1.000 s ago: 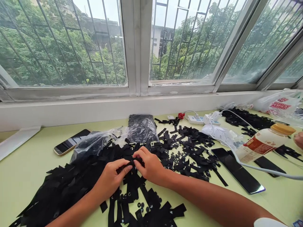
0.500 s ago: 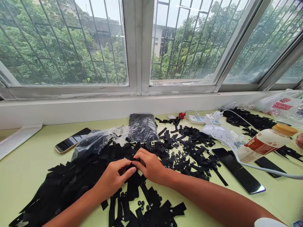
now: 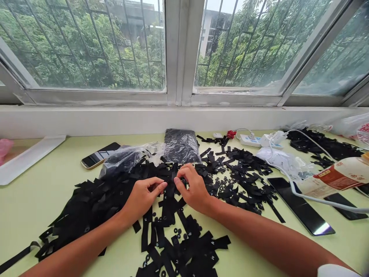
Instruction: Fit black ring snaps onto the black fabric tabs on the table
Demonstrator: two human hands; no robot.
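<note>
Black strips (image 3: 170,200) between phones (image 3: 99,155), bags (image 3: 182,146).

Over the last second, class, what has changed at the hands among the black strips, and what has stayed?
The left hand and right hand have parted slightly, now stretching one black strip between their fingertips instead of huddling together. The view shifted too. Strip pile, phone and bottle stayed put.

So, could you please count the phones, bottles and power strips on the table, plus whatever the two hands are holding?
Phones: 3 (near left, right, far right)
Bottle: 1
Power strip: 1
Black strip pinched between left hand and right hand: 1
Total: 6
</note>
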